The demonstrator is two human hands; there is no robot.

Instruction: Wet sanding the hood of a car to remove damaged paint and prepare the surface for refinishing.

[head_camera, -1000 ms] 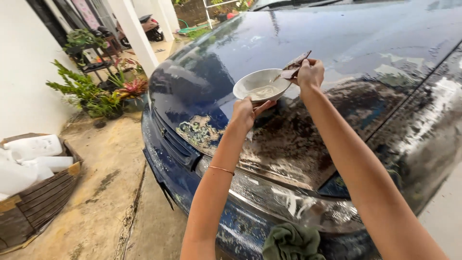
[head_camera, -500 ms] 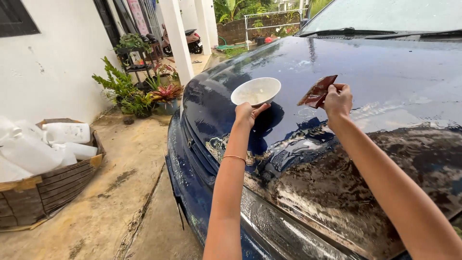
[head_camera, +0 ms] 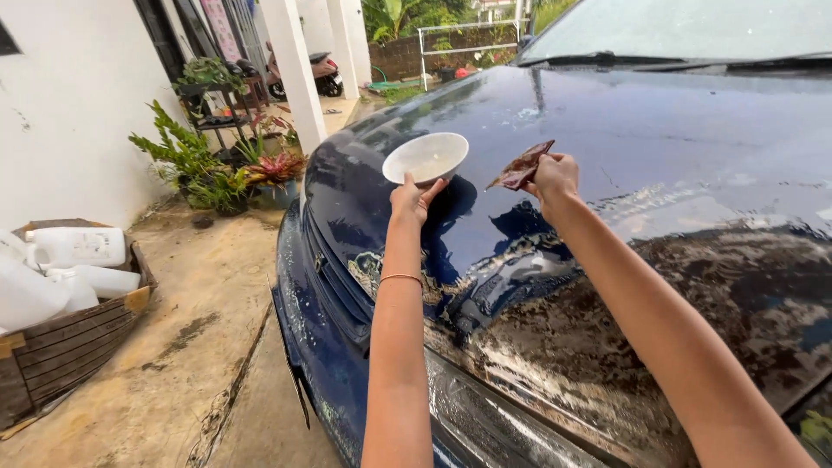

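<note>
Left hand [head_camera: 414,198] grips the near rim of a round white bowl [head_camera: 426,157], raised above the wet dark-blue car hood [head_camera: 659,130]. Right hand [head_camera: 555,174] is closed around a small brown torn sachet [head_camera: 520,167], held just right of the bowl (not touching it). The near part of the hood is smeared brown. White plastic jugs [head_camera: 78,247] sit in a wooden crate [head_camera: 61,347] at left.

White jugs [head_camera: 74,260] lie piled in a wooden crate [head_camera: 82,334] at the left, on wet concrete ground [head_camera: 186,364]. Potted plants [head_camera: 217,169] stand along a white wall [head_camera: 82,113], near a dark rack [head_camera: 212,108]. Farther back, a pillar [head_camera: 295,69] rises before a parked motorbike [head_camera: 316,78] and a fence [head_camera: 472,39].
</note>
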